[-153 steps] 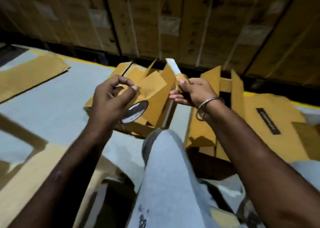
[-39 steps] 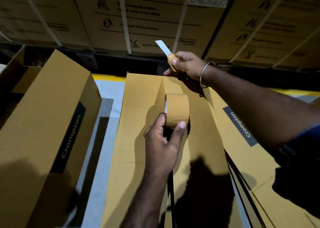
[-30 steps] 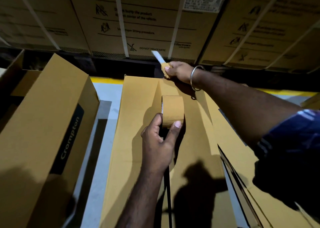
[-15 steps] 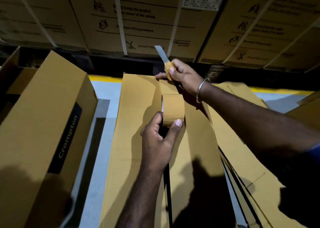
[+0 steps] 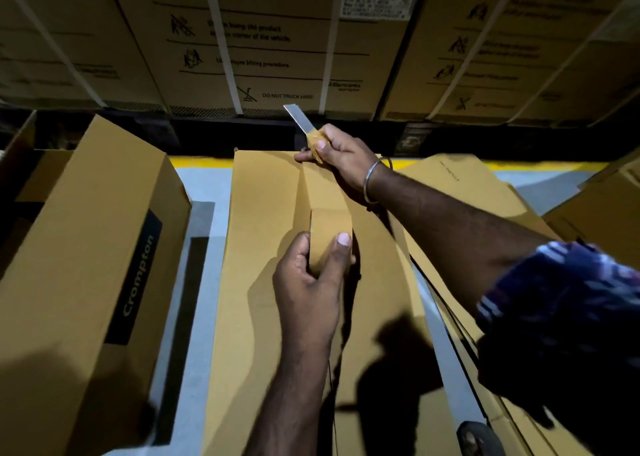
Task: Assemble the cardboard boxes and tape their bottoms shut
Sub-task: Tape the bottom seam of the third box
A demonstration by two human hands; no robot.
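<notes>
Your left hand (image 5: 304, 279) has its grip wrapped round the tape roll (image 5: 330, 239), thumb on the near left side and a fingertip pressed on the roll's outer face, so the roll stands on edge on the box in front of you (image 5: 263, 247). From the roll a strip of brown tape (image 5: 323, 188) lies flat along the box's centre seam and reaches the far edge. There your right hand (image 5: 341, 159) holds a cutter (image 5: 304, 126): the grip is closed round its tape-wrapped handle, and the bare blade points up and away to the left, clear of the cardboard. One finger of that hand stretches out over the far edge of the box, at the end of the tape. A metal bangle (image 5: 375, 181) sits on your right wrist, and a dark blue patterned sleeve (image 5: 561, 303) covers the upper arm.

The box being taped lies lengthwise away from you, its flaps folded shut; nearer to you the seam shows as a dark open line with no tape on it. Just to its left, across a strip of grey floor (image 5: 204, 185), stands another box with a black Crompton label (image 5: 135, 275). To the right lie flattened cartons (image 5: 467, 192), partly under your forearm. Beyond a yellow floor line (image 5: 201, 161) rises a wall of large strapped cartons (image 5: 277, 39) printed with handling symbols.
</notes>
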